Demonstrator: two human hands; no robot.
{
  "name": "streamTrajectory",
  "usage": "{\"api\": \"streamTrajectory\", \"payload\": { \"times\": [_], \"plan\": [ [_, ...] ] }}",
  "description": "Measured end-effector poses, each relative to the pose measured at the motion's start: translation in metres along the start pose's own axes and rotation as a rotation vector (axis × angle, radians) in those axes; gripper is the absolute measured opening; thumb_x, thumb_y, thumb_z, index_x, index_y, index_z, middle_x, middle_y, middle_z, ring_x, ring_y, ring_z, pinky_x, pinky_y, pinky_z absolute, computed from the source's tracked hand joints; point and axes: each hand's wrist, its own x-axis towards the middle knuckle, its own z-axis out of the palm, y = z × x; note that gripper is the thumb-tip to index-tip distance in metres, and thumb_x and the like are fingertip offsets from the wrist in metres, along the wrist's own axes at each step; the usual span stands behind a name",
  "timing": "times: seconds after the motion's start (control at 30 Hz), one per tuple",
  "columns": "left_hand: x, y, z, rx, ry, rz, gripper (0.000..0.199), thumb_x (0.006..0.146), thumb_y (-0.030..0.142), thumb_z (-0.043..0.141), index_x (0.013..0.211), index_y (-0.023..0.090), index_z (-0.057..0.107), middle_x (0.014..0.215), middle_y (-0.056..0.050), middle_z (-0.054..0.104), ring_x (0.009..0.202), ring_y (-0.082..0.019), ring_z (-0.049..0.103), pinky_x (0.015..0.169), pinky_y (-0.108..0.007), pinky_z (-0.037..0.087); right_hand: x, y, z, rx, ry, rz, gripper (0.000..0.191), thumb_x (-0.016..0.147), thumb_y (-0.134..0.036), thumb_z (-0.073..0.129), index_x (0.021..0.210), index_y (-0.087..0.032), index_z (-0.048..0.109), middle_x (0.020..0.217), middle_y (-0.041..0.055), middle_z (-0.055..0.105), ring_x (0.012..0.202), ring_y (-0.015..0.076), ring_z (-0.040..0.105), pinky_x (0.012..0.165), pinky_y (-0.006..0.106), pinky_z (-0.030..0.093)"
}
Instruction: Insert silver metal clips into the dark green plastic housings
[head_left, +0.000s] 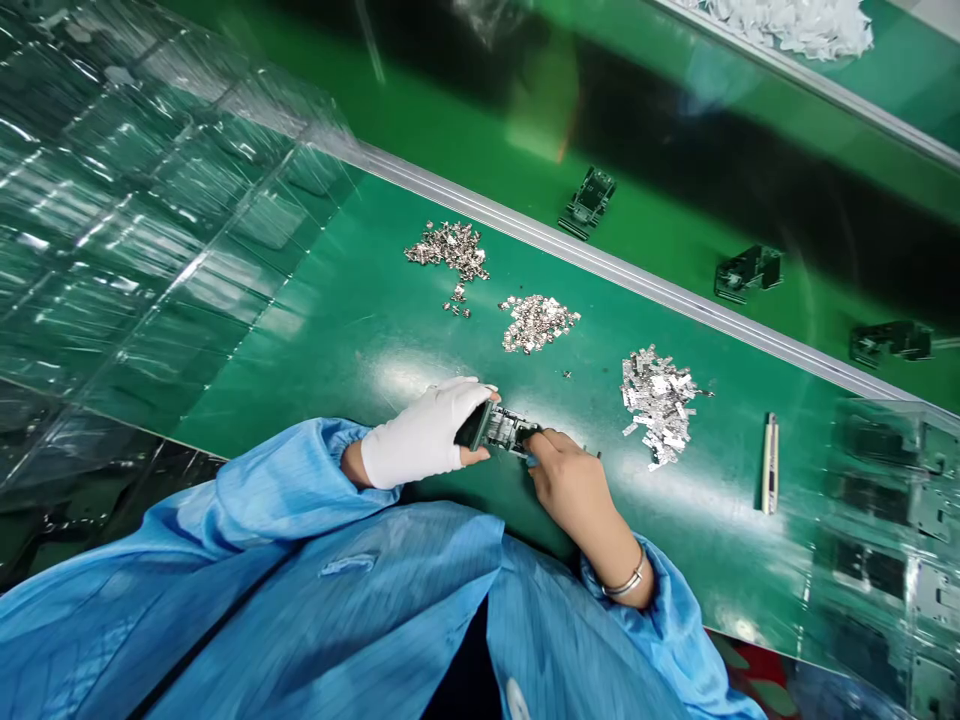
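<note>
desk: green, glossy, white glare patches | beyond it: metal rail, slanting down rightward | next: shiny green strip crossed by a dark band | farther: second rail, green surface behind

Desk across mid-frame. First pile above centre, second pile to its lower right, third pile right of centre. Slim tool farther right. Circuit unit between left hand and right hand, below second pile. Tray stack at frame left; right-hand trays at lower right. Rail behind piles; beyond it, three boards in a row slanting down to the right edge.
</note>
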Motion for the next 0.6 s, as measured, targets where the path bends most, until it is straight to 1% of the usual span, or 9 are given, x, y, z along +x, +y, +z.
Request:
{"api": "streamTrajectory", "payload": {
  "times": [0.1, 0.2, 0.27, 0.37, 0.5, 0.6],
  "plan": [
    [0.0001, 0.0006, -0.0006, -0.002, 0.006, 0.006, 0.056, 0.068, 0.025, 0.071, 0.118, 0.015, 0.047, 0.119, -0.011, 0.055, 0.113, -0.027, 0.051, 0.098, -0.042, 0.043, 0.0000, 0.0026, 0.0007, 0.133, 0.023, 0.021, 0.027, 0.076, -0.003, 0.047, 0.096, -0.019, 0.054, 0.096, 0.0038, 0.062, 0.089, 0.0171, 0.057, 0.070, 0.024, 0.040],
    [0.0004, 0.0027, -0.0014, 0.007, 0.005, 0.001, 0.054, 0.068, 0.024, 0.070, 0.116, 0.015, 0.048, 0.117, -0.011, 0.056, 0.112, -0.027, 0.052, 0.097, -0.042, 0.044, 0.0001, 0.0037, 0.0008, 0.192, 0.032, 0.057, 0.027, 0.077, -0.004, 0.046, 0.098, -0.019, 0.054, 0.097, 0.0034, 0.062, 0.089, 0.0167, 0.058, 0.072, 0.024, 0.040],
    [0.0006, 0.0038, -0.0017, 0.010, 0.003, -0.001, 0.053, 0.068, 0.024, 0.070, 0.116, 0.015, 0.048, 0.116, -0.011, 0.056, 0.112, -0.027, 0.052, 0.097, -0.042, 0.044, 0.0004, 0.0022, 0.0000, 0.159, 0.012, 0.085, 0.026, 0.078, -0.005, 0.046, 0.098, -0.019, 0.054, 0.098, 0.0037, 0.061, 0.088, 0.0169, 0.058, 0.069, 0.024, 0.040],
    [0.0006, 0.0039, -0.0017, 0.009, 0.002, -0.003, 0.053, 0.068, 0.023, 0.069, 0.116, 0.015, 0.048, 0.117, -0.010, 0.056, 0.112, -0.026, 0.052, 0.097, -0.042, 0.044, 0.0014, -0.0016, -0.0015, 0.048, -0.022, 0.101, 0.023, 0.079, -0.006, 0.046, 0.096, -0.019, 0.054, 0.098, 0.0044, 0.061, 0.088, 0.0171, 0.057, 0.065, 0.024, 0.037],
    [0.0005, 0.0025, -0.0011, 0.013, 0.005, 0.008, 0.052, 0.069, 0.023, 0.068, 0.117, 0.016, 0.047, 0.117, -0.010, 0.055, 0.112, -0.026, 0.052, 0.098, -0.042, 0.043, 0.0029, -0.0043, -0.0013, -0.094, -0.033, 0.047, 0.019, 0.078, -0.007, 0.047, 0.091, -0.019, 0.053, 0.091, 0.0057, 0.061, 0.087, 0.0187, 0.057, 0.062, 0.026, 0.036],
    [0.0004, 0.0020, -0.0004, 0.002, 0.016, 0.016, 0.051, 0.070, 0.023, 0.067, 0.117, 0.017, 0.047, 0.118, -0.010, 0.055, 0.112, -0.026, 0.052, 0.098, -0.042, 0.044, 0.0034, -0.0034, 0.0001, -0.166, -0.020, -0.004, 0.017, 0.079, -0.007, 0.049, 0.091, -0.019, 0.054, 0.088, 0.0066, 0.061, 0.085, 0.0198, 0.056, 0.061, 0.027, 0.036]
  ]
}}
